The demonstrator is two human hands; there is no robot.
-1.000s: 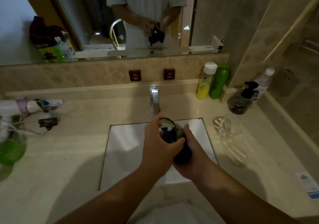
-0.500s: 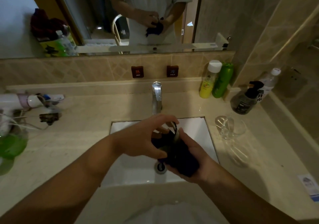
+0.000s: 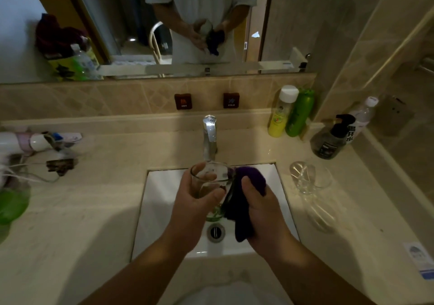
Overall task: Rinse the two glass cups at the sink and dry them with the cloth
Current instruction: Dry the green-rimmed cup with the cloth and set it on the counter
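Over the white sink (image 3: 162, 201) my left hand (image 3: 192, 208) grips a clear glass cup (image 3: 211, 180) that stands upright, its mouth facing up. My right hand (image 3: 260, 213) holds a dark purple cloth (image 3: 244, 201) against the cup's right side, thumb on top of the cloth. A second clear glass cup (image 3: 307, 180) stands on the counter to the right of the sink, apart from both hands. The chrome tap (image 3: 209, 138) rises just behind the held cup; no water runs from it.
Yellow bottle (image 3: 280, 114) and green bottle (image 3: 300, 114) stand at the back right, with a dark pump bottle (image 3: 331, 140) and a water bottle (image 3: 361, 119) beyond. A hair dryer (image 3: 21, 142) and cords lie at the left. The drain (image 3: 215, 232) sits below the hands.
The cup has turned upright in my left hand. The cloth came out of the cup and now lies against its right outer side.
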